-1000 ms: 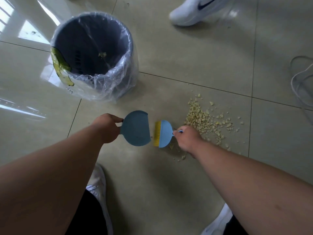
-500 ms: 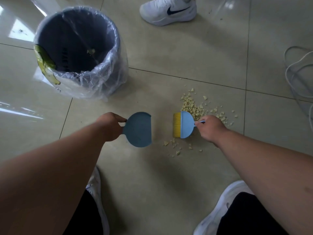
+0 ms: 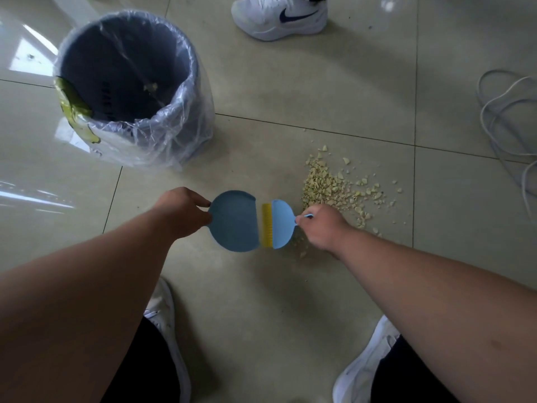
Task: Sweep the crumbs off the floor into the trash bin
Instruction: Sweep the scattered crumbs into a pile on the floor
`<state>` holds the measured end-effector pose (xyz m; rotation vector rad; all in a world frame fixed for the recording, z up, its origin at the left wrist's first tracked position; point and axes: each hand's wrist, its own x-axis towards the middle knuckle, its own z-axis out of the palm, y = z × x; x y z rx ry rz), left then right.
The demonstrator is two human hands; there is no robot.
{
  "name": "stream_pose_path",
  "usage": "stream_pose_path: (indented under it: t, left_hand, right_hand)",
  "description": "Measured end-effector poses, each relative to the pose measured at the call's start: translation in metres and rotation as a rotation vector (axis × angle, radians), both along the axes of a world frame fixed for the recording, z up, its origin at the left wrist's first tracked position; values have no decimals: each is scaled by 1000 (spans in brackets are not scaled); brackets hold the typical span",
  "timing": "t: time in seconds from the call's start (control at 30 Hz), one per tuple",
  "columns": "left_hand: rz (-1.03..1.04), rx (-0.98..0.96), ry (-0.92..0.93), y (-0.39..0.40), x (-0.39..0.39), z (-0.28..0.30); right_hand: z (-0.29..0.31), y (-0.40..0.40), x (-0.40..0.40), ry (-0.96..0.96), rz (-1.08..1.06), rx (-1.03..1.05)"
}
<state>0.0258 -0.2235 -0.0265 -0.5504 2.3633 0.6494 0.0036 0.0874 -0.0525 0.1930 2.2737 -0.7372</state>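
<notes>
My left hand (image 3: 183, 212) grips the handle of a small blue dustpan (image 3: 234, 221) lying flat on the tiled floor. My right hand (image 3: 322, 226) holds a light blue hand brush (image 3: 280, 223) whose yellow bristles touch the dustpan's open edge. A pile of pale yellow crumbs (image 3: 328, 186) lies on the floor just beyond my right hand, with a few loose bits beside the brush. The grey trash bin (image 3: 130, 68), lined with a clear plastic bag, stands at the upper left with a few crumbs inside.
Another person's white sneaker (image 3: 280, 17) stands at the top centre. White cables (image 3: 511, 123) coil on the floor at the right edge. My own white shoes (image 3: 165, 315) (image 3: 366, 365) are at the bottom.
The brush has swept left from the crumb pile and now meets the dustpan's edge. The scattered crumbs that lay between brush and dustpan are gone from view.
</notes>
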Motion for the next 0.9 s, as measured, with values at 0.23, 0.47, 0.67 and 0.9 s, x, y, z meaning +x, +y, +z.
stream_pose_path:
  t: [0.23, 0.47, 0.67, 0.9]
  left_hand:
    - [-92, -31, -51, -4, 13, -6]
    - [-173, -25, -77, 10, 11, -18]
    - [-173, 34, -94, 30, 0, -22]
    - [-175, 33, -114, 49, -5, -21]
  right_hand:
    - [-10, -15, 32, -55, 171, 34]
    - [-11, 29, 7, -6, 197, 124]
    - [-11, 75, -21, 54, 134, 194]
    - [-10, 97, -28, 61, 12, 144]
